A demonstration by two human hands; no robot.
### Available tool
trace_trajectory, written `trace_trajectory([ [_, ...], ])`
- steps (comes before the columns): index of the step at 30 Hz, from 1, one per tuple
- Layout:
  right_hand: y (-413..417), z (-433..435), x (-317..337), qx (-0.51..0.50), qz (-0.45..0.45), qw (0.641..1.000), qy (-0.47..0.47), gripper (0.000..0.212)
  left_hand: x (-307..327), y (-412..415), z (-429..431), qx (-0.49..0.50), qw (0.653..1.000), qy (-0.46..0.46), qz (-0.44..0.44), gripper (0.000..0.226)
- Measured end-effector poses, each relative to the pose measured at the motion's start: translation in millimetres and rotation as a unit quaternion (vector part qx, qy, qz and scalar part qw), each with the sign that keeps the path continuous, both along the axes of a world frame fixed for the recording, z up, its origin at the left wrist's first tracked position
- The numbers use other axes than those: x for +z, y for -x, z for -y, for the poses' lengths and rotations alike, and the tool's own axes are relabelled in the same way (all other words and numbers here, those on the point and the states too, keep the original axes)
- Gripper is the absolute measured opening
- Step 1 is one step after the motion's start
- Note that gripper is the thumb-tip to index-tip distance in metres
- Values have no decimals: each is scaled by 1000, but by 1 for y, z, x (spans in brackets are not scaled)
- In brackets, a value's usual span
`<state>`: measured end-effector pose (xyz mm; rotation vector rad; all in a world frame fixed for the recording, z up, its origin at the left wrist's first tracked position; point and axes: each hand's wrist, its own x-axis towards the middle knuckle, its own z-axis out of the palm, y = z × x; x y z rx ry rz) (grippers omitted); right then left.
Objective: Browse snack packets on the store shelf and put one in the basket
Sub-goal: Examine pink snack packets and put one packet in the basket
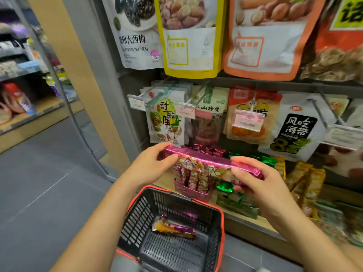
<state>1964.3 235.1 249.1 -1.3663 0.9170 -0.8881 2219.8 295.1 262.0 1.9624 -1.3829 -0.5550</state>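
Head view: a pink foil snack packet (212, 163) is held level in front of the store shelf (245, 218). It is pinched at its left end by the left hand (155, 163) and at its right end by the right hand (255, 179), so the printed middle spans between the two grips. A black, red-rimmed basket (222, 222) is seen just below, with a similar packet (173, 228) inside. If chosen, the held packet would best be lowered flat, clear of the rim, before either grip is loosened.

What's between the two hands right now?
Head view: the pink snack packet spans it, left hand and right hand each holding an end.
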Motion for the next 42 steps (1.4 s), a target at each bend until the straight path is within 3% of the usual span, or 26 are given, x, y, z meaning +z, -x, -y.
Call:
trace_trajectory([
  [2, 0, -2, 5, 24, 21, 999, 4, 25, -3, 7, -16, 51, 996, 58, 35, 35],
  [4, -1, -3, 6, 28, 42, 999, 7, 29, -8, 14, -28, 94, 989, 116, -3, 34],
  [6, 0, -4, 5, 33, 64, 997, 5, 29, -11, 20, -35, 100, 982, 161, -22, 33],
  [8, 0, -4, 2, 35, 81, 996, 0, 31, -12, 20, -37, 81, 978, 190, 13, 34],
  [16, -1, -2, -3, 47, 99, 994, 17, 26, -8, 13, -40, 36, 962, 232, 137, 27],
  [24, -6, -6, -4, 42, 95, 994, 35, 18, -7, 19, -44, 8, 938, 216, 270, 23],
  [28, -8, -9, -3, 52, 91, 994, 36, 12, -4, 34, -45, -48, 942, 219, 251, 14],
  [32, -13, -14, -5, 67, 88, 994, 25, 21, -6, 54, -41, -108, 945, 224, 212, 14],
  [38, -16, -15, -6, 73, 88, 993, 7, 26, -6, 57, -38, -110, 943, 248, 191, 6],
  [42, -17, -14, -5, 93, 109, 988, -51, 46, -8, 52, -39, -88, 956, 236, 152, 10],
])
